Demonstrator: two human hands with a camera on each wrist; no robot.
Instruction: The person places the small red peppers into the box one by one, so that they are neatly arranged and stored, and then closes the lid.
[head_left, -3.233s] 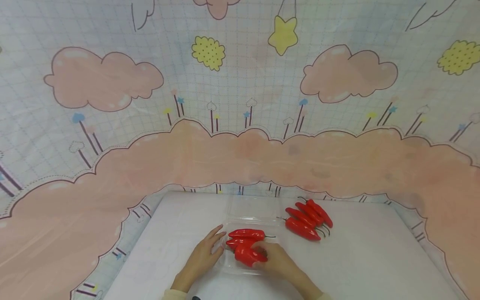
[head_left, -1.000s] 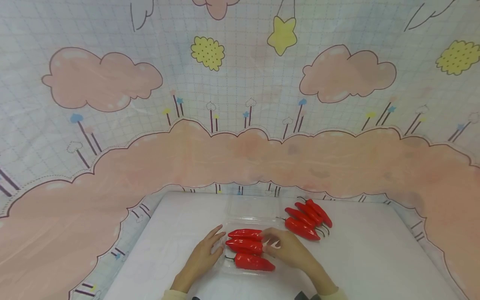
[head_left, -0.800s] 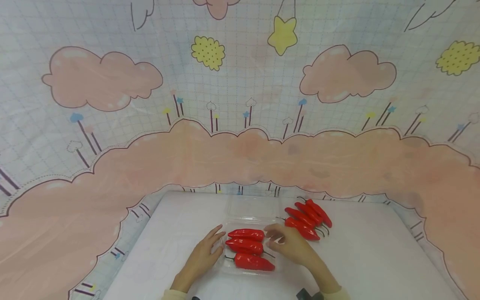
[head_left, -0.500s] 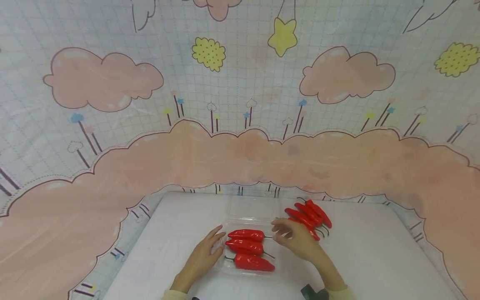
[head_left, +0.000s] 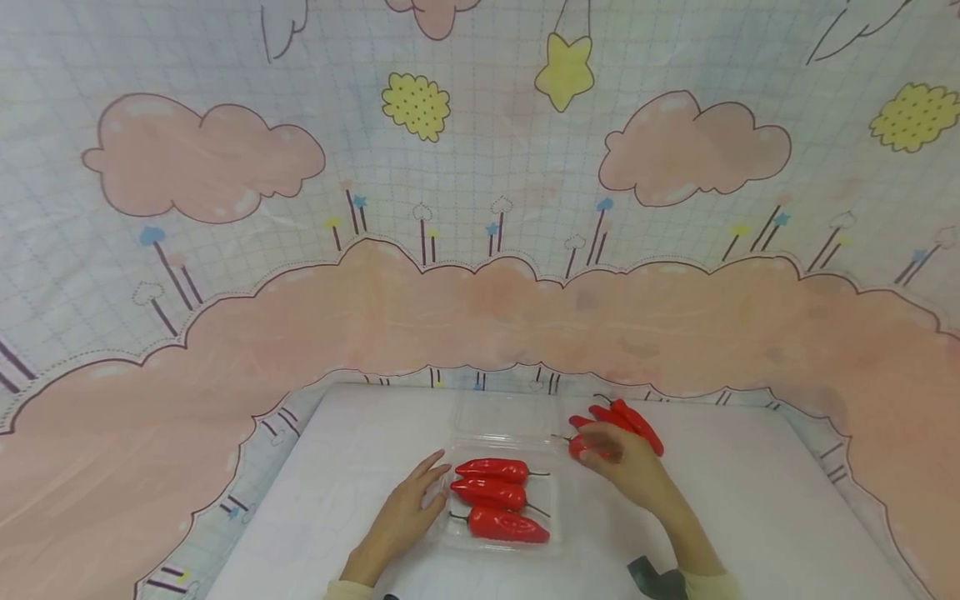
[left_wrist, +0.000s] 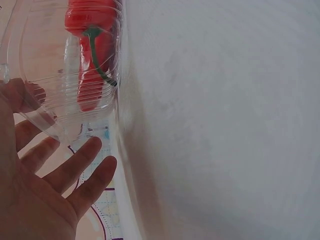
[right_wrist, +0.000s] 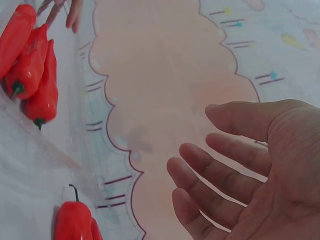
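A clear plastic clamshell box (head_left: 555, 533) holds three red chili peppers, the front one (head_left: 508, 525) with its stem to the left and the middle one (head_left: 489, 493) and the back one (head_left: 491, 470) with stems to the right. My left hand (head_left: 405, 510) touches the box's left side, thumb and fingers spread; the left wrist view shows the fingers (left_wrist: 75, 165) at the clear wall. Above the loose red peppers (head_left: 637, 425) on the right is my right hand (head_left: 633, 471), partly hiding the nearest pepper (head_left: 576, 447). Its fingers (right_wrist: 220, 180) are bent loosely around nothing in the right wrist view.
The box's lid (head_left: 510, 415) lies folded back behind it. Everything rests on a white table (head_left: 750, 500). A curtain (head_left: 480, 317) printed with clouds hangs behind and around the table. A dark strap piece (head_left: 656, 577) sits by the right wrist.
My right hand has let go of the peppers in the box and moved right, over the loose ones. The front pepper now lies flat in the box. The left hand stays put.
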